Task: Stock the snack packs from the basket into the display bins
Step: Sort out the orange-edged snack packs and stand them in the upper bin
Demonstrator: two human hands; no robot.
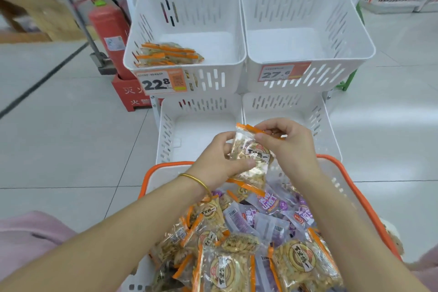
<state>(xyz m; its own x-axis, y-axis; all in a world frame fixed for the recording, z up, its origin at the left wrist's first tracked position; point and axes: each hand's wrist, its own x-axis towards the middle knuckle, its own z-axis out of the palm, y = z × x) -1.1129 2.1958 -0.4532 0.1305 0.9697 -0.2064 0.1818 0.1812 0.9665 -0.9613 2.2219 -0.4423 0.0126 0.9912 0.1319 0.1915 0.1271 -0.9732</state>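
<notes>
A person's left hand [220, 161] and right hand [286, 147] hold one clear snack pack [251, 161] with orange sealed ends above a shopping basket. The left hand's fingers curl round the pack's left side, with the thumb laid across its front. The right hand pinches the orange seal at the top between thumb and fingers. A gold bangle [199, 181] circles the left wrist.

At 6 o'clock from the hands, the orange-rimmed basket [170, 164] carries a loose heap of packs. The orange-sealed packs [227, 265] lie toward the near and left side, and the purple packs [272, 206] lie toward the middle and right.

At 12 o'clock, just behind the held pack, two white slotted bins sit side by side, the lower left bin [166, 135] and the lower right bin [317, 116]. Higher still at 12 o'clock stand two more. The upper left bin [201, 12] holds a small pile of orange-sealed packs [168, 54] in its front left corner and wears a price tag [161, 82] reading 22.8. The upper right bin [305, 12] wears a price tag [282, 72] reading 27.6.

At 10 o'clock a red fire extinguisher [106, 28] stands on the pale tiled floor [59, 149], beside the upper left bin.
</notes>
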